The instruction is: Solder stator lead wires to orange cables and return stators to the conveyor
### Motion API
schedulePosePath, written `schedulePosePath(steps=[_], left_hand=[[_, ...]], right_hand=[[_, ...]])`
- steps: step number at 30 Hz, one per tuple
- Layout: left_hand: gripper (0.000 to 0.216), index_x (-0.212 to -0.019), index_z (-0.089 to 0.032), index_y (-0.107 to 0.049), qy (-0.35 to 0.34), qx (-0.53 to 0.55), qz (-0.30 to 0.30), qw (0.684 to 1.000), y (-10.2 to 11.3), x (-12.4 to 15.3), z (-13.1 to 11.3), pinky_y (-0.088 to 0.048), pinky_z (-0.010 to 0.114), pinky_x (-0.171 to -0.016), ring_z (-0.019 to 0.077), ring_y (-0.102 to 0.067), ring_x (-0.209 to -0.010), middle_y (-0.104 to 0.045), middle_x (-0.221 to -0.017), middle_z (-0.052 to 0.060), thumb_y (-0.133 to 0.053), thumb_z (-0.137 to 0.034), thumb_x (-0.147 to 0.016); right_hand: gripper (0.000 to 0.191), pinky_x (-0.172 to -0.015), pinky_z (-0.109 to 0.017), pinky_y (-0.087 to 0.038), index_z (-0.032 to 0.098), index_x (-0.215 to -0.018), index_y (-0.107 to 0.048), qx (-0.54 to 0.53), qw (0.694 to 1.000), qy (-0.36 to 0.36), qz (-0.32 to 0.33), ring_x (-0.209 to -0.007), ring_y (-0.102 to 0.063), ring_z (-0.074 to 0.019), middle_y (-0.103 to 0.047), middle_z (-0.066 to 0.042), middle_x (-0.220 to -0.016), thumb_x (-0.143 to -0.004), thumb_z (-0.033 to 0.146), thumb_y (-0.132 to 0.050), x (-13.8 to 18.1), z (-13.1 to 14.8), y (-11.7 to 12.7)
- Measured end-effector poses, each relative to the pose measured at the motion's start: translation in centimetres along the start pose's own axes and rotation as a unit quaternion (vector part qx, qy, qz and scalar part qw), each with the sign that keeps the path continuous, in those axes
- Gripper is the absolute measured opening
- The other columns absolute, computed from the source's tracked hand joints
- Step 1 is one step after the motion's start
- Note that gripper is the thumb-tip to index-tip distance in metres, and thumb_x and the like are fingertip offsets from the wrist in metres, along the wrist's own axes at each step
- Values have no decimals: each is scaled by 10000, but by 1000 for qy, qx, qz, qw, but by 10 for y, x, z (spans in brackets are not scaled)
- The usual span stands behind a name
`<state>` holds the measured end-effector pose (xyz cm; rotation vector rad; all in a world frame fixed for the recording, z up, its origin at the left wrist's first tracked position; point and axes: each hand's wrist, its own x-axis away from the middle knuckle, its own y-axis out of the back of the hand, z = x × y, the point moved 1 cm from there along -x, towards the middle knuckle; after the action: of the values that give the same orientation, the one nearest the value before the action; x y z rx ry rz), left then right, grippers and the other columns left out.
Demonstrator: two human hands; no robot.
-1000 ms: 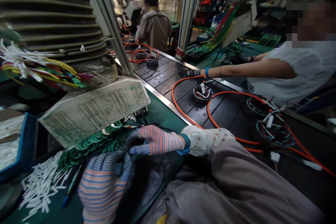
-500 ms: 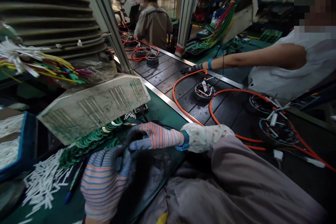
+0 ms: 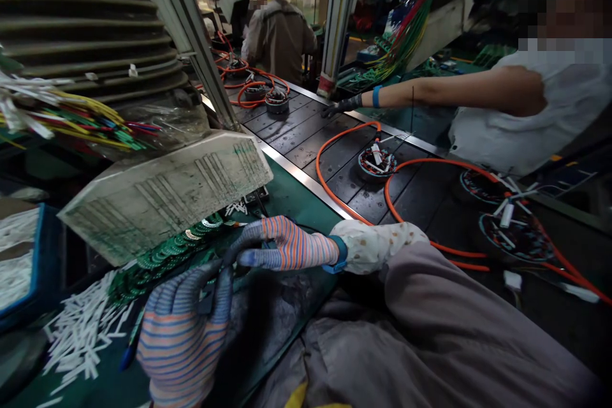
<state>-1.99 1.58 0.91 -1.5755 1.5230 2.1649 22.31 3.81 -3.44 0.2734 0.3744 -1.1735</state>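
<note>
Green curved pieces, near gloved hands — bent inward, cannot tell what's held

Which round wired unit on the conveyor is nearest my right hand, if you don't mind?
The single unit set apart in the middle; the pair at right and group at the far end lie farther from your right hand.

The gloved hands meet at the fingertips near curved green pieces and white strips.
</note>
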Motion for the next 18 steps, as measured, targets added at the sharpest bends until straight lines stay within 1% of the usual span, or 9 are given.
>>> schedulePosePath(steps=[3,4,8,11,13,15,16,18], left_hand=[[215,-1418,-277,-750,-9,-8,4,1000,0,4,2,-626,501,-837,360,-821,-1010,-877,-1150,100,-770,-178,-1229],[221,-1432,-266,-751,-17,-4,6,1000,0,5,2,-623,507,-846,366,-821,-1015,-881,-1169,112,-767,-175,-1232],[154,-1360,-252,-772,-21,10,28,999,-1,10,6,-594,507,-842,368,-797,-974,-870,-1124,120,-721,-165,-1243],[166,-1362,-270,-768,-18,14,34,999,-1,13,8,-594,520,-847,372,-794,-956,-858,-1113,113,-719,-185,-1228],[260,-1445,-320,-750,-9,24,48,999,-1,15,9,-601,552,-842,394,-802,-967,-855,-1143,100,-715,-206,-1214],[436,-1610,-407,-693,-2,30,67,997,0,17,11,-598,583,-835,421,-805,-1015,-853,-1198,79,-676,-224,-1215],[516,-1685,-446,-657,-6,32,73,997,0,18,13,-588,587,-839,427,-799,-1040,-852,-1222,69,-661,-226,-1217],[612,-1752,-456,-641,-11,74,87,993,0,19,19,-546,574,-882,422,-763,-1086,-846,-1258,68,-677,-190,-1202]], right_hand=[[517,-1102,-336,-684,161,-1282,-898,34,999,35,5,-1183,-864,-224,-925,-124,-1276,-1156,656,-822,-1,-4,0],[518,-1102,-339,-685,158,-1283,-896,46,998,45,11,-1178,-867,-225,-927,-130,-1271,-1165,655,-807,-1,-5,-1],[517,-1121,-332,-673,168,-1257,-894,81,994,60,36,-1202,-869,-229,-925,-132,-1281,-1172,667,-785,-1,-9,-2],[451,-1142,-329,-661,177,-1256,-889,97,991,74,47,-1228,-864,-233,-919,-130,-1277,-1182,610,-787,-2,-8,0],[369,-1146,-324,-652,192,-1231,-886,104,990,84,51,-1232,-863,-234,-917,-122,-1265,-1183,549,-804,-3,-5,2],[318,-1148,-312,-642,200,-1215,-877,113,988,82,63,-1234,-864,-229,-914,-115,-1269,-1191,509,-805,-4,-4,5],[317,-1150,-307,-637,195,-1216,-869,119,987,79,69,-1235,-863,-225,-913,-116,-1275,-1201,502,-794,-5,-4,6],[348,-1154,-295,-626,174,-1224,-850,128,985,78,81,-1254,-858,-217,-908,-127,-1290,-1227,509,-757,-7,-4,8]])
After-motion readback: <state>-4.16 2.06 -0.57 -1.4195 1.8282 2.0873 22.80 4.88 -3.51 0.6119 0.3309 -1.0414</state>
